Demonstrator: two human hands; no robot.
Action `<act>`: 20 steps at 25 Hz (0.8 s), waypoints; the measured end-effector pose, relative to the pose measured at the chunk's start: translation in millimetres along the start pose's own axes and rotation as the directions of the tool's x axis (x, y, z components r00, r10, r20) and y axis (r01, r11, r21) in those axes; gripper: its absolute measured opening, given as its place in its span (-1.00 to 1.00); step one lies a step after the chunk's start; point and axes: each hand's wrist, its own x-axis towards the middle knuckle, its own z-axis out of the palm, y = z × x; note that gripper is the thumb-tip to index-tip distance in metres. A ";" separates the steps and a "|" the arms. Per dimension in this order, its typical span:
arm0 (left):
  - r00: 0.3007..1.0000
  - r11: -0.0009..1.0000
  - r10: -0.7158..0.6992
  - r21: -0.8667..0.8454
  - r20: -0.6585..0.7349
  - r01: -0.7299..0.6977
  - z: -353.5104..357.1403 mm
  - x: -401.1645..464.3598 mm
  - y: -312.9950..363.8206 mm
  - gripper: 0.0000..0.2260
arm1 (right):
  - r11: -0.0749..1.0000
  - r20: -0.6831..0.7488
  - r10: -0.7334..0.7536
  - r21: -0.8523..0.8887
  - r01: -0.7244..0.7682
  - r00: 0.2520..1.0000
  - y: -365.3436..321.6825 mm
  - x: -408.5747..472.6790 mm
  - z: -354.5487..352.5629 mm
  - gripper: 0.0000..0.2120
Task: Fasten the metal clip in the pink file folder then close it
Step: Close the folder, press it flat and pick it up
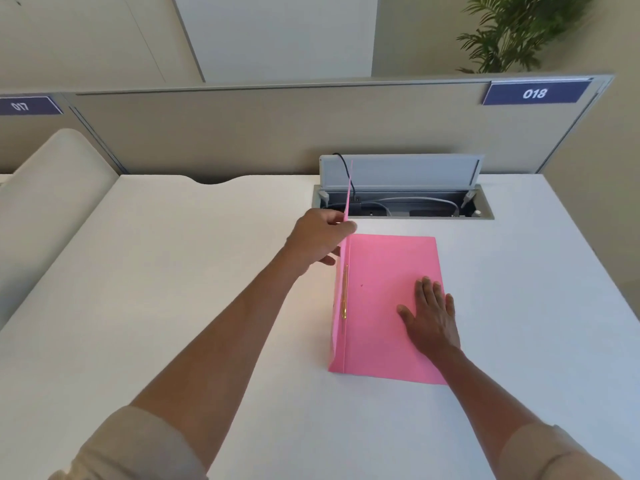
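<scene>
A pink file folder (pixel 384 306) lies on the white desk (pixel 207 271), its back leaf flat and its front cover (pixel 347 199) standing almost upright, seen edge-on along the spine. A thin brass metal clip (pixel 344 296) lies flat along the spine on the inside. My left hand (pixel 320 237) pinches the upright cover near its far edge. Flat on the inner right side of the folder rests my right hand (pixel 431 313), fingers spread, palm down.
Behind the folder an open cable box (pixel 403 202) is sunk in the desk, its lid (pixel 405 171) raised, with cables inside. A beige partition (pixel 277 133) with plates 017 and 018 closes the far side. A white chair back (pixel 52 188) stands at the left.
</scene>
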 end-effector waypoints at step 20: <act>0.992 0.706 -0.106 0.708 0.075 0.022 245.0 14.3 18.9 -0.83 | 0.999 -0.038 0.038 0.035 -0.036 0.999 96.7 2.2 -14.5 -0.42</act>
